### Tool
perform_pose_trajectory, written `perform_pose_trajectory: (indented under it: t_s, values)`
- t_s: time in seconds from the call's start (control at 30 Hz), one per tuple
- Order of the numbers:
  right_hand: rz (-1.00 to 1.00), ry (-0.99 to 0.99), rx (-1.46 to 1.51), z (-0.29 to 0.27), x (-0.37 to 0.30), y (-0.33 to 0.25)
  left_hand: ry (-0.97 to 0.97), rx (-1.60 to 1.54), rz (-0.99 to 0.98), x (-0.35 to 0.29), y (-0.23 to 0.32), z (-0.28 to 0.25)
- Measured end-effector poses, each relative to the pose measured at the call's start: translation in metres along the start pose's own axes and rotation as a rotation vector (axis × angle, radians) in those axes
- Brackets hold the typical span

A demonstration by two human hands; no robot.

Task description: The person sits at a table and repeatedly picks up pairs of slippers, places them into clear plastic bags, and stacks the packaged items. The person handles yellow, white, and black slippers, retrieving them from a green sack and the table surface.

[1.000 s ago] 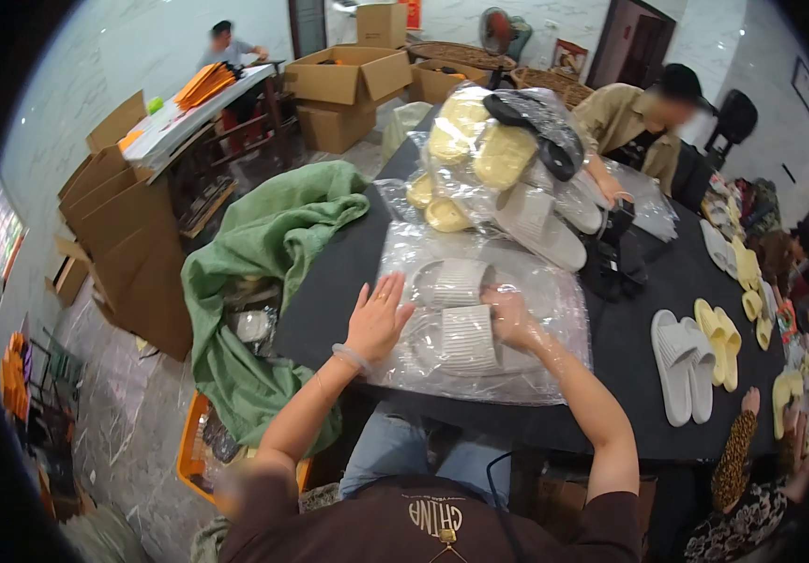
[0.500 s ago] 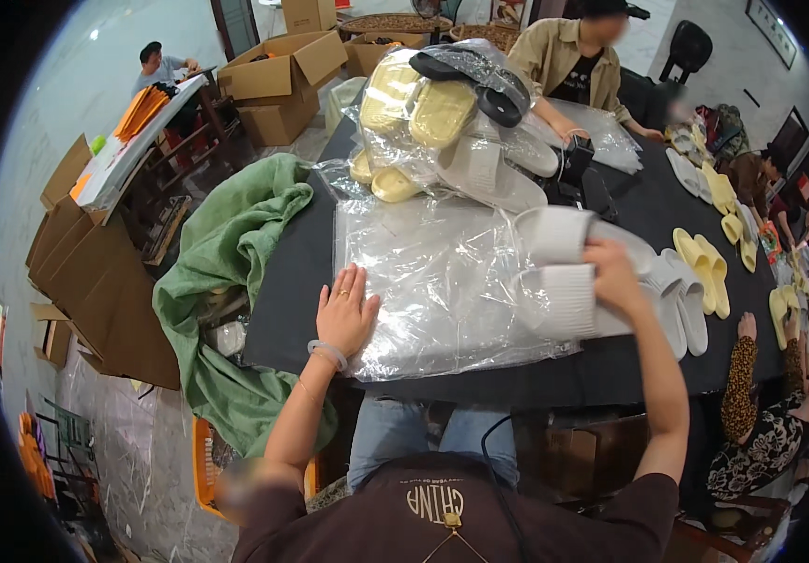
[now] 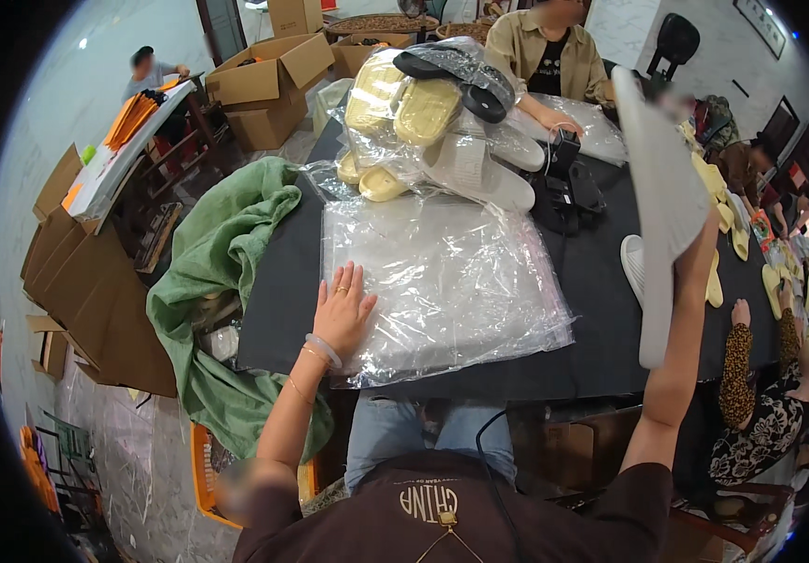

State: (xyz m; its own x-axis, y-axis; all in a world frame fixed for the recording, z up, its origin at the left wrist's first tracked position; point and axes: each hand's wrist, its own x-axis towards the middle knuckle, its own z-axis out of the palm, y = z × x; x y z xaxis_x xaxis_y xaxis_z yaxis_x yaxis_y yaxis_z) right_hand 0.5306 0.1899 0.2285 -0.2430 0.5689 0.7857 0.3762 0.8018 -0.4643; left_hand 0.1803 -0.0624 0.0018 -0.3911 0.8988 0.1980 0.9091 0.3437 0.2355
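My left hand (image 3: pixel 345 310) lies flat, fingers spread, on a stack of clear plastic bags (image 3: pixel 451 300) at the near edge of the table. At the right, my right hand (image 3: pixel 702 233) grips white ribbed slippers (image 3: pixel 653 216) held up above the table on edge. Their pale soles show as a tall band, and they hide most of my fingers. Beyond the stack is a heap of bagged slippers: a yellow pair (image 3: pixel 420 111), a black pair (image 3: pixel 484 100) and white ones (image 3: pixel 476 169). Another white slipper (image 3: pixel 631 266) rests on the table, partly behind the raised ones.
A black device (image 3: pixel 568 178) stands right of the heap. Across the dark table (image 3: pixel 278 310), a co-worker's hand (image 3: pixel 554 119) is by more clear bags (image 3: pixel 592 131). Green cloth (image 3: pixel 226 235) hangs at the left. Yellow slippers (image 3: pixel 714 281) line the right; another co-worker's patterned sleeve (image 3: pixel 734 380) is nearby.
My right hand has lifted the white slippers off the bags, moved them right and turned them on edge. My left hand stays flat on the bags.
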Motion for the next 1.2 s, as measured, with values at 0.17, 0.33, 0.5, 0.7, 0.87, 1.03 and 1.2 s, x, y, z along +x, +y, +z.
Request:
perform_pose_trajectory:
  t_s: [0.17,0.33,0.5,0.7,0.87,1.03,1.2]
  values:
    - [0.058,-0.036,-0.410,0.004,-0.048,0.065,0.025,0.023,-0.001,0.000,0.001,0.012]
    - [0.296,-0.173,-0.548,-0.010,-0.146,0.151,0.020,0.033,-0.013,0.000,0.002,0.015]
    - [0.435,-0.849,-0.503,-0.022,-0.163,0.154,0.027,0.015,-0.018,-0.001,0.000,0.016]
    - [0.285,-0.615,-0.670,0.021,-0.063,0.043,0.039,0.002,-0.035,-0.002,-0.001,0.015]
    - [-0.449,-0.448,-0.176,0.154,-0.033,0.042,0.054,-0.003,-0.024,0.000,0.002,0.013]
    - [-0.591,-0.719,-0.176,0.205,-0.024,0.053,0.043,-0.016,-0.031,0.000,0.002,0.012]
    - [-0.355,-0.589,-0.142,0.199,-0.019,0.076,0.014,-0.041,-0.059,-0.003,0.001,0.009]
